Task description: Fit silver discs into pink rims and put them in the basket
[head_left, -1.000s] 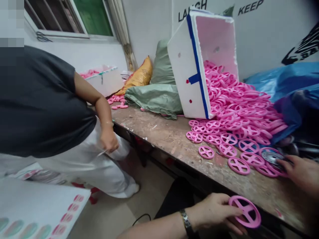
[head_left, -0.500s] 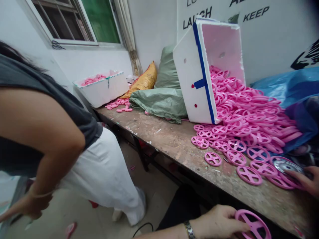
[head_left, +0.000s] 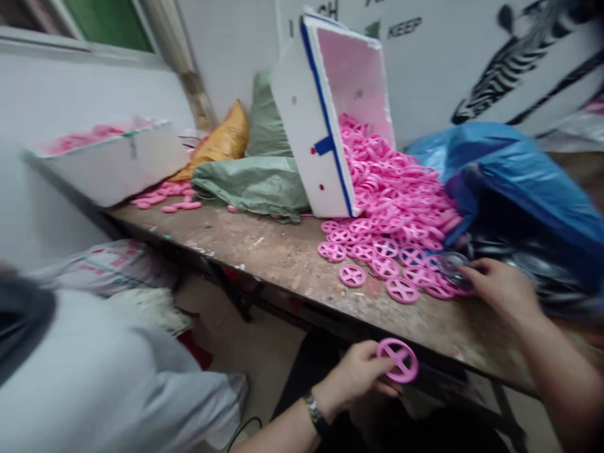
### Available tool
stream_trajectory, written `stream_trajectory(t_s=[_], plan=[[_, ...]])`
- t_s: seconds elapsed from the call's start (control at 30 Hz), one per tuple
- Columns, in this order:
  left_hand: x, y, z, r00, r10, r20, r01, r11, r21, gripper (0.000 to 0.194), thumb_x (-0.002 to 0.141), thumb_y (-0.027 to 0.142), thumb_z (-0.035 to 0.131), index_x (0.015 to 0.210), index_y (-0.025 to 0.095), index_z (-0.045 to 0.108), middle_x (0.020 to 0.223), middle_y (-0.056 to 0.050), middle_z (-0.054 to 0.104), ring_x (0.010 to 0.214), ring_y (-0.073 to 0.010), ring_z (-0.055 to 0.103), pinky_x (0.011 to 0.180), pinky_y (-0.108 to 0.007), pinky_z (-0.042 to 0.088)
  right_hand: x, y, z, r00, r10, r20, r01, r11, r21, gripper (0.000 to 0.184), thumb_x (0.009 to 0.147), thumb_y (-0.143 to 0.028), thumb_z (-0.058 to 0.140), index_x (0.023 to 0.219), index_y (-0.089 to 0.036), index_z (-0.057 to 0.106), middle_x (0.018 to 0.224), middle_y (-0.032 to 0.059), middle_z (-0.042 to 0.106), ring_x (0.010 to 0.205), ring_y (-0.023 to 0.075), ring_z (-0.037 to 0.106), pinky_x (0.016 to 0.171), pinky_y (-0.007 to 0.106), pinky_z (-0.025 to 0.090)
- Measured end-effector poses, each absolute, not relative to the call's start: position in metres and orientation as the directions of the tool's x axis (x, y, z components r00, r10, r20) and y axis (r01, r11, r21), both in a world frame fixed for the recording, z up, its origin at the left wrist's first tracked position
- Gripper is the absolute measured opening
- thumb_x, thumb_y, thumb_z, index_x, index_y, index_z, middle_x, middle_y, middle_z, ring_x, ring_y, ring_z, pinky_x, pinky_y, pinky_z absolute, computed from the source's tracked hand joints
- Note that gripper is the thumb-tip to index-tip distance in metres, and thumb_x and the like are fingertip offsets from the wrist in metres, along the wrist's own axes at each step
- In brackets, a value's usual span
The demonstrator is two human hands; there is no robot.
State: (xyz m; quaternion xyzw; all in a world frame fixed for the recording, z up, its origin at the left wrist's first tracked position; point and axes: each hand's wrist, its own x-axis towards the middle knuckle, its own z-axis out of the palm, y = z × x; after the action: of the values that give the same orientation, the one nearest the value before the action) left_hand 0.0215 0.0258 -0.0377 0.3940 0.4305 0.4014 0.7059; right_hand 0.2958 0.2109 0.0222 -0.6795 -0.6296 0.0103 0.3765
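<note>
My left hand (head_left: 361, 374) grips a pink spoked plastic wheel (head_left: 397, 360) by its rim, low in front of the table's edge; a watch sits on that wrist. My right hand (head_left: 500, 288) rests on the table with its fingers closed on a shiny round metal disc (head_left: 450, 262) beside the pink wheels. A big heap of the same pink wheels (head_left: 391, 189) spills from a tipped white foam box (head_left: 321, 119) with blue tape. Several loose wheels (head_left: 377, 264) lie flat on the worn wooden table (head_left: 264, 245).
A co-worker in a dark top and white trousers (head_left: 94, 371) bends low at the left. A second white foam box (head_left: 108, 160) of pink parts stands at the far left. Green sacks (head_left: 255, 182), a yellow bag (head_left: 221, 138) and a blue plastic sheet (head_left: 509, 170) crowd the back.
The view swung right and pulled back. The co-worker bent lower, toward the floor. My left hand kept the pink wheel; my right hand stayed at the metal disc.
</note>
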Motion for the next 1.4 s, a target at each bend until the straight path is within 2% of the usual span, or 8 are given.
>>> stream_trajectory(t_s=[0.1,0.27,0.43,0.6,0.97,1.2,1.3,1.4], plan=[[0.015,0.031,-0.024,0.28,0.921,-0.271,-0.196,0.331,0.923,0.054,0.072,0.051,0.078,0.103,0.009,0.066,0.093,-0.01,0.071,0.07,-0.0134,0.069,0.064,-0.022,0.056,0.294,0.203,0.028,0.333,0.85,0.408,0.72,0.05,-0.692,0.012,0.075,-0.029,0.071,0.077,-0.017,0.072,0.076,0.0107,0.072,0.072,0.0233,0.062,0.066,0.034,0.038],[0.01,0.044,-0.018,0.271,0.936,-0.226,-0.211,0.287,0.935,0.044,0.079,0.043,0.075,0.108,0.012,0.064,0.094,-0.008,0.07,0.074,-0.0145,0.071,0.069,-0.024,0.059,0.287,0.18,0.023,0.41,0.848,0.337,0.315,0.216,-0.924,0.025,0.069,-0.039,0.072,0.08,-0.019,0.062,0.066,0.0007,0.066,0.064,0.0188,0.065,0.062,0.029,0.047],[0.009,0.052,-0.012,0.224,0.954,-0.197,-0.213,0.245,0.946,0.036,0.084,0.036,0.071,0.11,0.013,0.063,0.095,-0.008,0.071,0.076,-0.0159,0.072,0.069,-0.025,0.06,0.265,0.124,0.02,0.261,0.938,0.229,0.022,0.231,-0.973,0.043,0.056,-0.049,0.084,0.077,-0.02,0.06,0.061,-0.0013,0.063,0.056,0.0165,0.064,0.055,0.027,0.051],[0.016,0.056,-0.012,0.219,0.957,-0.191,-0.215,0.238,0.947,0.032,0.086,0.032,0.069,0.111,0.013,0.062,0.096,-0.008,0.072,0.077,-0.016,0.073,0.069,-0.025,0.061,0.235,0.077,0.011,0.103,0.984,0.142,-0.005,0.143,-0.99,0.045,0.063,-0.056,0.081,0.08,-0.019,0.061,0.066,0.0,0.065,0.056,0.0152,0.064,0.054,0.026,0.052],[0.027,0.047,-0.01,0.28,0.948,-0.151,-0.245,0.223,0.943,0.039,0.082,0.036,0.075,0.114,0.015,0.064,0.105,-0.008,0.07,0.083,-0.0167,0.072,0.07,-0.025,0.061,0.207,0.054,-0.024,0.029,0.998,0.06,-0.106,0.063,-0.992,0.046,0.065,-0.059,0.078,0.078,-0.018,0.061,0.07,0.0001,0.063,0.061,0.0152,0.062,0.059,0.028,0.054],[0.03,0.046,-0.015,0.275,0.955,-0.11,-0.194,0.167,0.967,0.039,0.08,0.037,0.075,0.111,0.016,0.066,0.105,-0.007,0.069,0.088,-0.0179,0.07,0.071,-0.026,0.06,0.206,0.045,-0.034,-0.012,0.992,0.129,0.192,0.129,-0.973,0.026,0.083,-0.043,0.065,0.074,-0.02,0.058,0.067,-0.0009,0.06,0.063,0.0157,0.058,0.063,0.029,0.046],[0.029,0.045,-0.015,0.275,0.957,-0.095,-0.16,0.143,0.977,0.037,0.082,0.037,0.072,0.113,0.016,0.066,0.107,-0.007,0.068,0.09,-0.0186,0.069,0.072,-0.026,0.059,0.206,0.044,-0.036,0.019,0.988,0.155,0.25,0.145,-0.957,0.02,0.083,-0.04,0.065,0.086,-0.021,0.062,0.077,0.001,0.064,0.075,0.0183,0.061,0.071,0.031,0.048],[0.027,0.044,-0.016,0.308,0.949,-0.071,-0.154,0.124,0.98,0.036,0.084,0.037,0.07,0.115,0.018,0.066,0.11,-0.007,0.067,0.096,-0.0201,0.067,0.075,-0.028,0.06,0.205,0.043,-0.035,0.026,0.987,0.156,0.169,0.15,-0.974,0.034,0.08,-0.041,0.068,0.106,-0.02,0.063,0.096,0.005,0.067,0.091,0.0216,0.064,0.084,0.035,0.049]])
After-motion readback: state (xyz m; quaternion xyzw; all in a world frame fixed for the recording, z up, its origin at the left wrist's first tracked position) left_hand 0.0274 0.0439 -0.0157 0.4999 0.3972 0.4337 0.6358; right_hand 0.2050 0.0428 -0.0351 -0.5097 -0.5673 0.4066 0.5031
